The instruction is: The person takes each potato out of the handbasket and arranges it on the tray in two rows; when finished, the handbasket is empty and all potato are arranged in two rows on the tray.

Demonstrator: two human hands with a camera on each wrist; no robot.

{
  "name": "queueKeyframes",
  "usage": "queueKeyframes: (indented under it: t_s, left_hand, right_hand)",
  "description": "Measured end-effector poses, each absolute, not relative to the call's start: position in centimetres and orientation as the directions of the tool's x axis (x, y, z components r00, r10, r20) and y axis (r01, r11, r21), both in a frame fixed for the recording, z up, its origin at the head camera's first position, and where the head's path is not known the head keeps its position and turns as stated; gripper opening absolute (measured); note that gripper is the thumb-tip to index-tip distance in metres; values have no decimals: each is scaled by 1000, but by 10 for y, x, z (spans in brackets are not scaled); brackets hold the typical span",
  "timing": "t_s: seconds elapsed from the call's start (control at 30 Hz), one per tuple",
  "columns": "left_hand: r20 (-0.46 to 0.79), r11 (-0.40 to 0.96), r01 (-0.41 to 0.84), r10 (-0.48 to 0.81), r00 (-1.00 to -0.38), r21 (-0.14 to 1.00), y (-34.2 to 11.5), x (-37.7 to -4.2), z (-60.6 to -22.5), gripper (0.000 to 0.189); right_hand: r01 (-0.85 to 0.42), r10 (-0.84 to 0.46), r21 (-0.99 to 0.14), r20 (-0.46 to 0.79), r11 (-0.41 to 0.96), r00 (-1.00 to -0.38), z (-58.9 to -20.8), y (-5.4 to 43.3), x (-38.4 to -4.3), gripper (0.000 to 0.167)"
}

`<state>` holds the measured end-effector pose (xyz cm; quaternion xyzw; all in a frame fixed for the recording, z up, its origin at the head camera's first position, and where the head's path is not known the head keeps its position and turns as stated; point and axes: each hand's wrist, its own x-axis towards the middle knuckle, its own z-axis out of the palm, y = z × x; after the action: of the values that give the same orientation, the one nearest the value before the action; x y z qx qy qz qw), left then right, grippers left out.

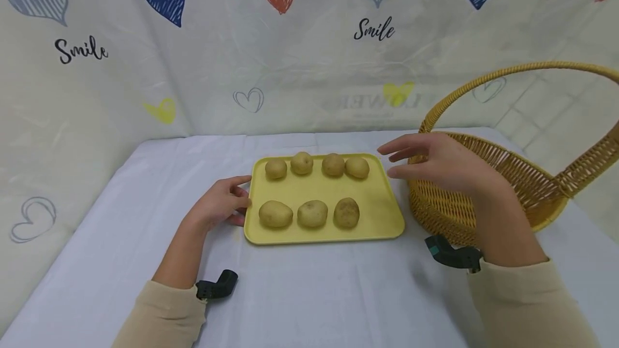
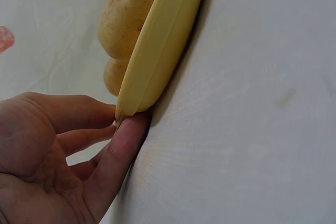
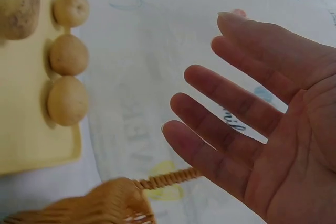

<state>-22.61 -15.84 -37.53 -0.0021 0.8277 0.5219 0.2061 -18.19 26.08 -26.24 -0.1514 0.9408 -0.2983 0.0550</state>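
Several potatoes lie in two rows on a yellow tray (image 1: 309,237), and three of them, among them a brownish potato (image 1: 346,212), make up the near row. At the tray's left end my left hand (image 1: 223,202) touches the edge with its thumb and fingertips, the thumb low beside the tablecloth in the left wrist view. My right hand (image 1: 442,162) holds nothing. Its fingers are spread and point left, just past the tray's far right corner, close to the rightmost back potato (image 1: 357,167). A wicker basket (image 1: 437,214) stands right of the tray, partly hidden behind my right hand and forearm.
The basket's tall arched handle (image 1: 512,69) rises above the right side. A white cloth (image 1: 309,294) covers the table. Behind its far edge hangs a pale curtain (image 1: 208,69) printed with hearts and lettering. Each wrist carries a black camera mount.
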Motion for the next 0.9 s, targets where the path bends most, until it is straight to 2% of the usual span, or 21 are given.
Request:
queueKeyframes:
  t_s: [0.4, 0.77, 0.9]
  left_hand:
    - [-342, 450, -218, 215, -915, 866, -159, -225, -374, 73]
    - [-338, 444, -217, 215, -916, 870, -158, -224, -372, 72]
    - [-342, 441, -223, 211, -916, 869, -158, -224, -373, 72]
  right_hand:
    - [-234, -269, -543, 15, 807, -963, -246, 287, -183, 39]
    - [-213, -256, -611, 17, 763, -967, -238, 314, -184, 36]
    - [-191, -240, -571, -11, 798, -971, -237, 321, -189, 38]
